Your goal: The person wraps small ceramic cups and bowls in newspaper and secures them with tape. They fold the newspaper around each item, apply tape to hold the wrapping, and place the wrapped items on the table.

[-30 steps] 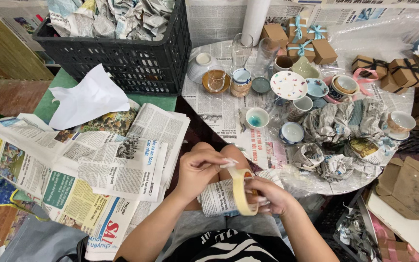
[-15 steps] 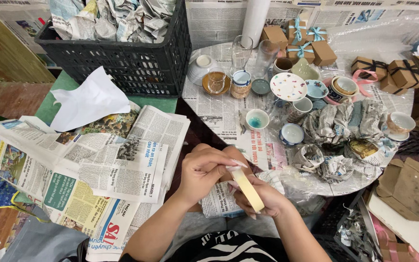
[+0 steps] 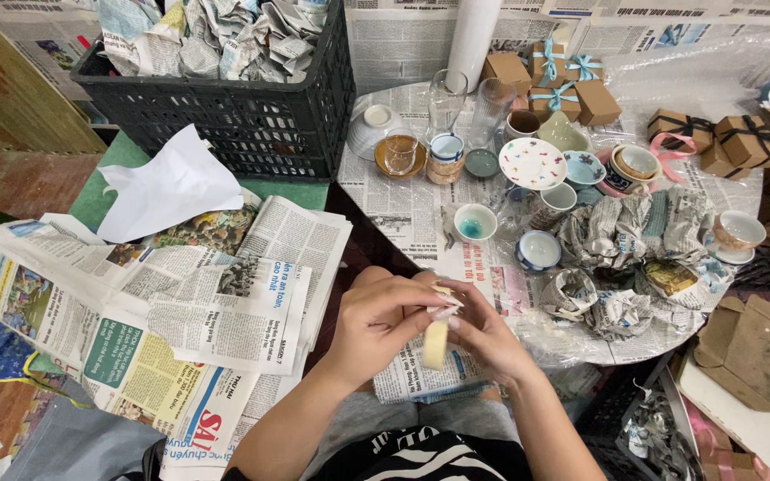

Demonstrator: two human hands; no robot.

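A roll of beige masking tape [image 3: 435, 343] stands edge-on between both hands, low in the middle of the head view. My left hand [image 3: 376, 322] pinches its upper rim with thumb and fingertips. My right hand [image 3: 485, 331] cups the roll from the right, fingers curled around it. Under the hands, on my lap, lies an object wrapped in newspaper [image 3: 421, 379].
Spread newspapers [image 3: 180, 312] and white tissue [image 3: 167, 183] lie left. A black crate [image 3: 225, 111] of crumpled paper stands behind. The round table [image 3: 403, 209] holds cups, saucers, glasses, newspaper-wrapped bundles [image 3: 634, 227] and small brown gift boxes [image 3: 563, 85]. Flat cardboard [image 3: 750, 343] lies right.
The tape roll has turned from showing its open ring to edge-on. Both hands have closed tighter around it and moved slightly up over my lap.
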